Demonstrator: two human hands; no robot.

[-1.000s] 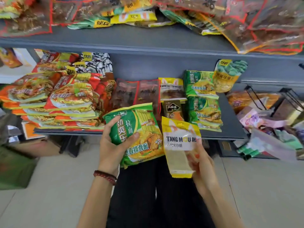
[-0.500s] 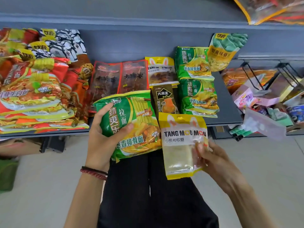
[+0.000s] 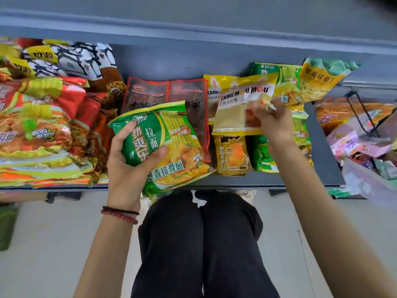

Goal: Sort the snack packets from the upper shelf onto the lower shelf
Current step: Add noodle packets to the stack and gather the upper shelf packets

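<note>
My left hand [image 3: 129, 166] grips a green noodle packet [image 3: 171, 145] by its left edge, over the front edge of the lower shelf [image 3: 279, 181]. My right hand [image 3: 272, 119] pinches the right side of a yellow and white TANG MOU MOU candy packet [image 3: 238, 104] and holds it above a matching yellow packet [image 3: 211, 91] lying on the shelf. Green noodle packets [image 3: 285, 82] lie stacked just right of it, partly hidden by my right hand and arm. The upper shelf is out of view.
Red and orange noodle packets [image 3: 40, 125] are piled at the shelf's left. Two dark red packets [image 3: 165, 95] and a small gold packet [image 3: 233, 153] lie in the middle. A yellow-green pouch [image 3: 318, 78] leans at the back right. A wire basket [image 3: 365, 125] of goods stands to the right.
My right hand has carried the candy packet up and forward over the shelf, above the matching packet. The left hand with the green packet has moved slightly toward the shelf. The view tilted down.
</note>
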